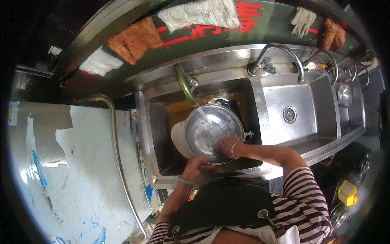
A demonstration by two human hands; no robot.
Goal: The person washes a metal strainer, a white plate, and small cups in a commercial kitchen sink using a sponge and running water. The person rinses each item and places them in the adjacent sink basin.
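Note:
A round stainless steel basin (210,131) is held in the left sink compartment (158,143). Water runs into it from a greenish, worn faucet (186,87). My left hand (196,168) grips the basin's near rim. Inside the bowl, at its lower right, is my right hand (229,147); blur hides whether its fingers hold anything. Beneath the basin a white dish (178,138) sticks out on the left. Past its far rim show another pale item (218,100) and something dark (236,111), both partly hidden.
To the right lies a second sink compartment (288,91) with a drain; beyond it a metal ladle or bowl (345,95) rests in a third. Curved faucets (281,48) line the back. Cloths (135,39) and a glove (303,22) hang behind. A metal pipe (117,152) bounds the left side.

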